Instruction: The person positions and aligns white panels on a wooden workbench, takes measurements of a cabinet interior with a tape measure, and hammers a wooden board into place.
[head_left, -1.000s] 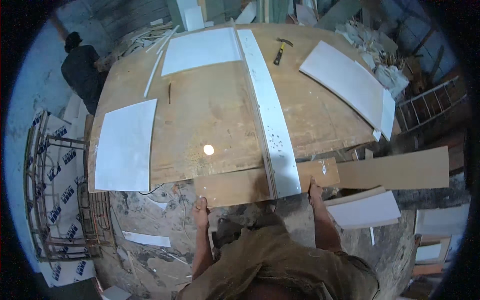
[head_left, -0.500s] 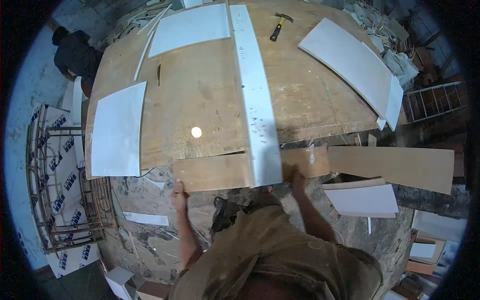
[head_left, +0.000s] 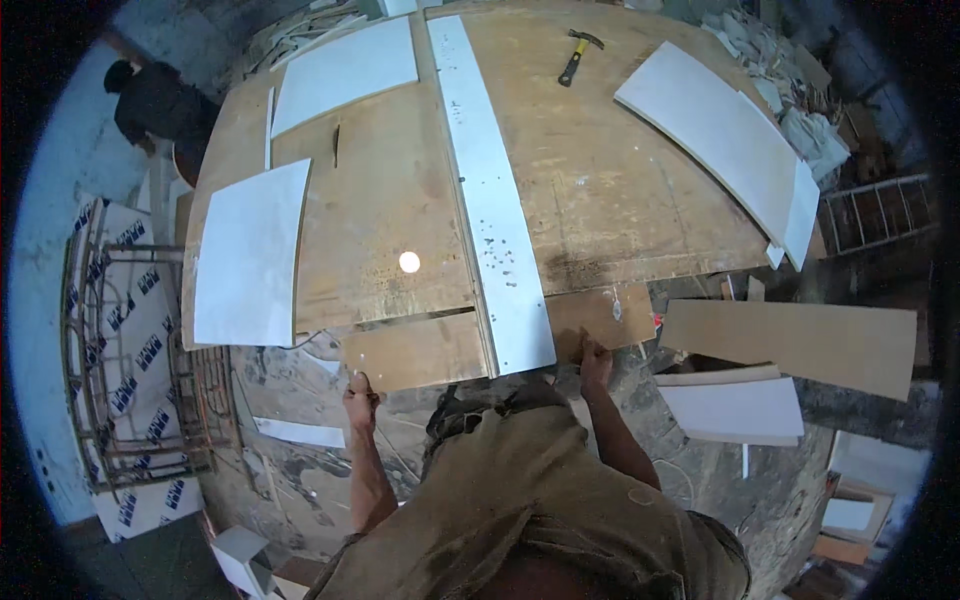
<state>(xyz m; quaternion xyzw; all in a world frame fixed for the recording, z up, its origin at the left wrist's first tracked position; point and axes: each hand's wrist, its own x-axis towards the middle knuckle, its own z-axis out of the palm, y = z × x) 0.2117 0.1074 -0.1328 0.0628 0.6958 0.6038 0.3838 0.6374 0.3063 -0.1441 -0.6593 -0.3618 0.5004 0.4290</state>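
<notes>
A brown wooden board (head_left: 420,352) lies crosswise at the near edge of the worktable. My left hand (head_left: 361,392) grips its near left corner, fingers closed. Further right, my right hand (head_left: 595,365) is closed on the same board's near edge, its fingertips partly hidden. Across the middle of the brown board passes the near end of a long white board (head_left: 490,190), which runs away from me over the table. Small dark pieces, perhaps screws, are scattered on the white board.
White panels (head_left: 250,255) lie left and right on the worktable (head_left: 390,210). A hammer (head_left: 578,58) rests at the far side. At right are a loose brown board (head_left: 800,340) and a ladder-like frame (head_left: 880,215). Another person (head_left: 160,105) bends at far left.
The long white board has shifted left across the table, its far end included. The far-left white panel and thin strip have also moved left. Both hands keep their grip on the brown board.
</notes>
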